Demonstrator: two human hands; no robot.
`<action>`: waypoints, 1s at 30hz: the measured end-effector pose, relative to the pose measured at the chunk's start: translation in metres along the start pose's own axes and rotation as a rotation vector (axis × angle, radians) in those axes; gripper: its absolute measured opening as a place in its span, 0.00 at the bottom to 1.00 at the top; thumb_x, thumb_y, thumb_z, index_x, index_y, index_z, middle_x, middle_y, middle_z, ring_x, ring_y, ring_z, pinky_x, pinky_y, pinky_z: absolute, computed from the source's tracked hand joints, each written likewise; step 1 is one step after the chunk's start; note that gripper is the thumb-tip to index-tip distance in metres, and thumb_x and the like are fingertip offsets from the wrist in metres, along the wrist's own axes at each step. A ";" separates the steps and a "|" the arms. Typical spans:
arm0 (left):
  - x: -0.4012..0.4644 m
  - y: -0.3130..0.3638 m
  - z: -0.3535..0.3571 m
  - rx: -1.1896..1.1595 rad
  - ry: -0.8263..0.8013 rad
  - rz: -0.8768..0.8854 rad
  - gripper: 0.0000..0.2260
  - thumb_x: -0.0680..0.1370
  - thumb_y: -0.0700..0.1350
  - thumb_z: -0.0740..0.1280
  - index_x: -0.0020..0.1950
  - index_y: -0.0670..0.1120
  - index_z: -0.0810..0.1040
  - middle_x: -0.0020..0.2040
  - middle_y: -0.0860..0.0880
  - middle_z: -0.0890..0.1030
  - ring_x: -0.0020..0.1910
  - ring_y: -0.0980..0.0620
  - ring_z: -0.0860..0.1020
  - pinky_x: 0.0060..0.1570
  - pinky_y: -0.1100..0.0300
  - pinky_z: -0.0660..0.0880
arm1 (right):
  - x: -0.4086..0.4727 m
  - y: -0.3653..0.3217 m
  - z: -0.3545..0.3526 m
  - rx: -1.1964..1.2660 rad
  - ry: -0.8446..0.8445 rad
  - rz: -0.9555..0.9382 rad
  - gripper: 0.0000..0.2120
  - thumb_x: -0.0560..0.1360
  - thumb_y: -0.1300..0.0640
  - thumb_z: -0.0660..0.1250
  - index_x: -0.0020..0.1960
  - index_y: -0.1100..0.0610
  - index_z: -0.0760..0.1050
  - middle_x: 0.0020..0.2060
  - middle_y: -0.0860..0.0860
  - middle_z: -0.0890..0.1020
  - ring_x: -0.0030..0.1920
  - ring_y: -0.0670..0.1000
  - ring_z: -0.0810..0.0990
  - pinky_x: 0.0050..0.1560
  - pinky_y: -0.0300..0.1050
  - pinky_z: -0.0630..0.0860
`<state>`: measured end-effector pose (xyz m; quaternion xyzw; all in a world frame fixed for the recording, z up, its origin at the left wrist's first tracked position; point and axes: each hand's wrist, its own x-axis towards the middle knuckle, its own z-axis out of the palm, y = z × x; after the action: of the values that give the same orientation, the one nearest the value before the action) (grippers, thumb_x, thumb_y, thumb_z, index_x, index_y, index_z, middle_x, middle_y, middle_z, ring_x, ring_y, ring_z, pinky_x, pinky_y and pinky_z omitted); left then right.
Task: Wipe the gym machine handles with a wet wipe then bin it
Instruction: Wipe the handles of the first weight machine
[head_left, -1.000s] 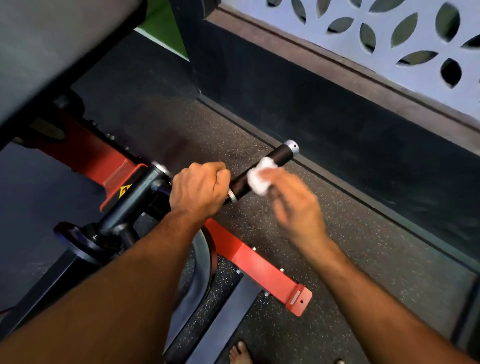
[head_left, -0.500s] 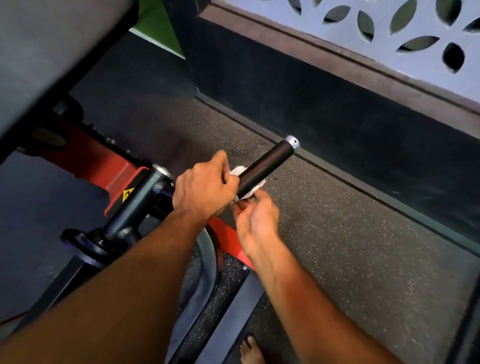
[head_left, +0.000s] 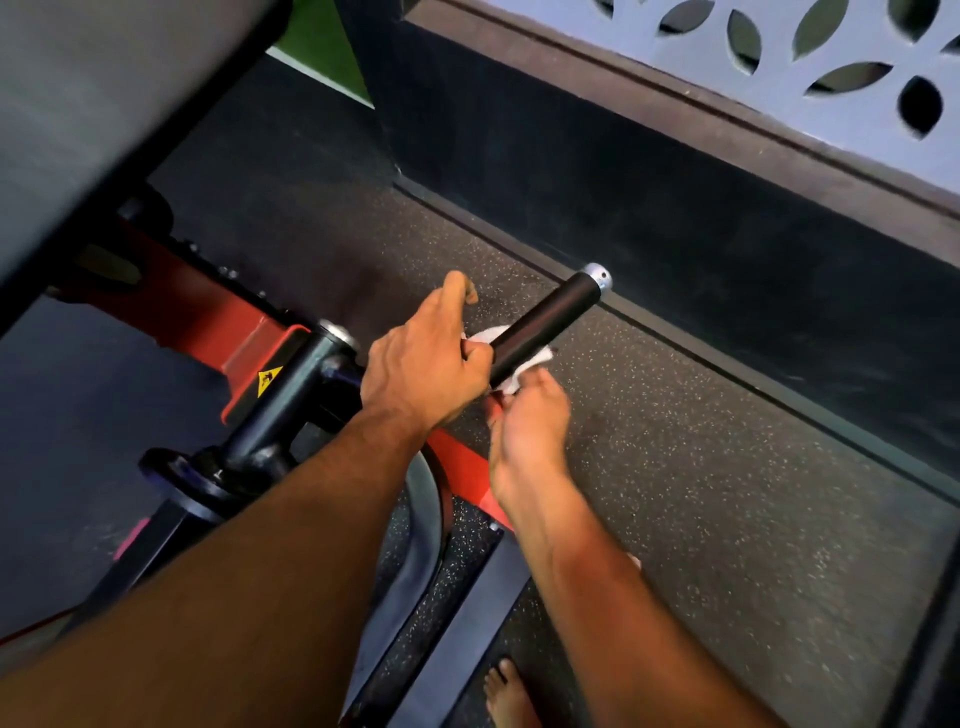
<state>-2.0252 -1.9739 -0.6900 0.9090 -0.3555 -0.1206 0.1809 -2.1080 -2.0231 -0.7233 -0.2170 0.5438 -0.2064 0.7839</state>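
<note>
While wiping is underway, the right hand (head_left: 530, 415) at frame centre pinches the wet wipe (head_left: 511, 358) under the handle (head_left: 543, 325); the left hand (head_left: 423, 369) curls round the handle's inner end. Remaining, by judgement: other handles, binning. No bin shows; the wipe is largely hidden.
</note>
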 end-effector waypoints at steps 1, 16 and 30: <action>0.000 0.000 0.000 -0.002 0.000 0.002 0.17 0.73 0.48 0.63 0.61 0.53 0.64 0.49 0.54 0.75 0.46 0.41 0.80 0.49 0.43 0.77 | -0.004 0.009 0.000 -0.069 -0.005 -0.042 0.15 0.84 0.64 0.55 0.46 0.55 0.77 0.37 0.52 0.81 0.37 0.46 0.79 0.43 0.45 0.80; -0.002 0.001 0.000 -0.013 -0.003 -0.057 0.17 0.72 0.48 0.61 0.60 0.56 0.62 0.48 0.53 0.79 0.44 0.41 0.78 0.47 0.48 0.72 | 0.037 -0.089 -0.033 -0.998 0.039 -1.019 0.12 0.84 0.60 0.59 0.60 0.54 0.79 0.54 0.48 0.79 0.54 0.43 0.74 0.53 0.31 0.67; -0.239 -0.007 -0.021 -0.323 0.553 -0.260 0.13 0.76 0.40 0.62 0.61 0.43 0.74 0.55 0.50 0.74 0.55 0.54 0.73 0.60 0.65 0.68 | -0.076 0.005 -0.077 -1.083 -0.778 -0.989 0.13 0.81 0.61 0.58 0.58 0.58 0.80 0.52 0.49 0.84 0.53 0.48 0.81 0.57 0.44 0.75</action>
<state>-2.1857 -1.7991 -0.6521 0.9046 -0.1504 0.0536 0.3953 -2.2045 -1.9855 -0.6920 -0.8343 0.0998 -0.1469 0.5220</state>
